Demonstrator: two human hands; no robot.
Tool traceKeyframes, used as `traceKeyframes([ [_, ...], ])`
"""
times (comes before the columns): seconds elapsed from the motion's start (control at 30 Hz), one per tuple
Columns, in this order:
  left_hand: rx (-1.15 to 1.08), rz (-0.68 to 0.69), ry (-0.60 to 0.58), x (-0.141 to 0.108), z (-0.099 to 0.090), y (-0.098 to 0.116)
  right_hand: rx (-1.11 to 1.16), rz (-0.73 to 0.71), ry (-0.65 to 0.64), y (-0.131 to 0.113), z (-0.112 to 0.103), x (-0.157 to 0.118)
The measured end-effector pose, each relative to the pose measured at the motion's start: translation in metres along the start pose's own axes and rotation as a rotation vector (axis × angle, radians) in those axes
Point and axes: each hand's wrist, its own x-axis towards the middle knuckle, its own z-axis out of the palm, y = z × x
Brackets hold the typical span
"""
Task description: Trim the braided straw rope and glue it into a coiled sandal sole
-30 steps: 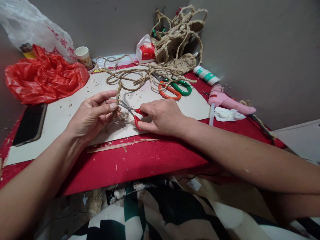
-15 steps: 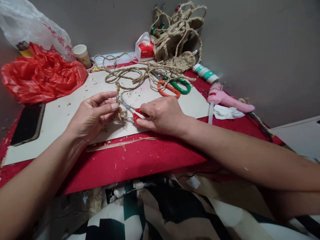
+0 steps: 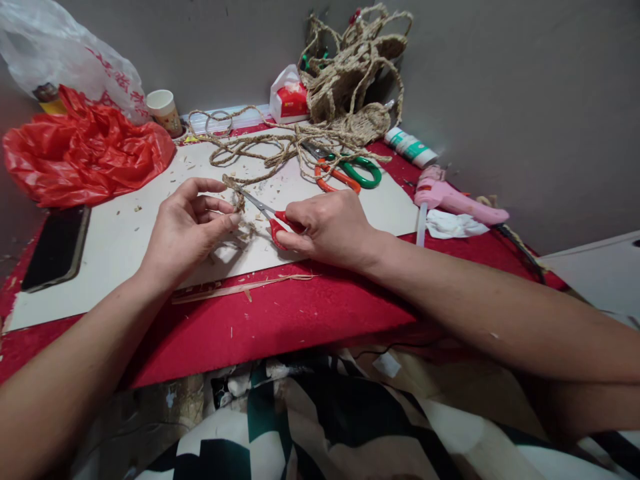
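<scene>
Two bare hands are working at the middle of the frame, over a pale board [image 3: 125, 233] lying on a red table covering [image 3: 280, 327]. Left hand [image 3: 187, 230] is pinching a short end of braided straw rope [image 3: 235, 190] between thumb and fingertips, the rope trailing up toward the top centre. Right hand [image 3: 327, 227] is gripping one small pair of red-handled scissors [image 3: 265, 217], its blades pointing up-left and touching the rope just beside the left fingertips.

Two larger pairs of scissors are lying crossed above the right hand, one orange-handled [image 3: 336, 177], one green-handled [image 3: 363, 170]. One pink glue gun [image 3: 457, 200] is resting at the right, one dark phone [image 3: 55, 248] at the left edge, one red plastic bag [image 3: 85, 157] and one paper cup [image 3: 164, 111] at the upper left.
</scene>
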Motion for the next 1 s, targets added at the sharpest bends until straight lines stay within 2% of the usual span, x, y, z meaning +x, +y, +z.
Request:
traceKeyframes([
  [0.13,-0.061,0.000,0.035,0.003,-0.002,-0.001,0.026,0.029,0.002,-0.001,0.000,0.001],
  [0.27,-0.129,-0.058,0.041,0.005,-0.003,-0.001,0.063,0.037,0.036,-0.001,0.000,0.002],
  [0.43,-0.158,-0.095,0.030,0.004,-0.003,-0.001,0.073,0.007,-0.020,-0.003,-0.005,0.002],
  [0.77,-0.059,-0.076,0.032,-0.002,0.003,0.002,-0.128,-0.015,-0.130,-0.009,-0.011,0.002],
  [1.0,0.012,-0.076,0.062,-0.006,0.005,0.005,-0.147,-0.028,-0.184,-0.014,-0.013,0.001],
])
